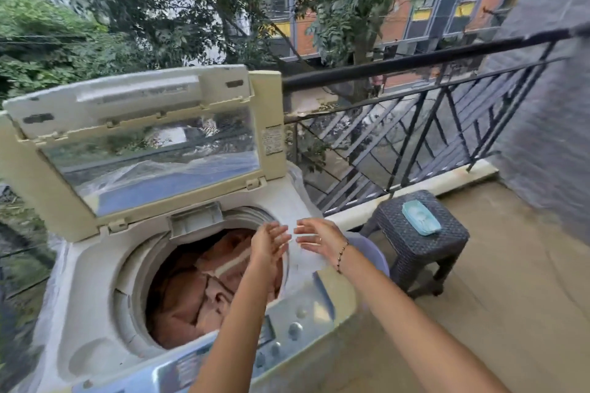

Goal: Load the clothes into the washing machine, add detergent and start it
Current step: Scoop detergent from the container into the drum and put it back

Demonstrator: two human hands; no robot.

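— Where are our clothes (198,293)?
— Inside the washing machine (95,265).
— And us?
— Our left hand (268,242) and right hand (319,238) hover over its right side, fingers spread apart, holding nothing.

One washing machine (92,281), two hands (268,242) (319,238), one dark woven stool (424,252), one turquoise packet (421,217), one purple basin (372,250).

**Blurred hands, half-covered drum**

The left hand (268,241) and right hand (319,238) are blurred, and their fingers run together. The left forearm (242,313) covers part of the clothes (191,297) and of the control panel (297,322), whose lettering is unreadable. The lid's sticker (272,139) is too small to read. A purple basin (373,252) shows only its rim. The picture's lower edge cuts off the washing machine (95,281).
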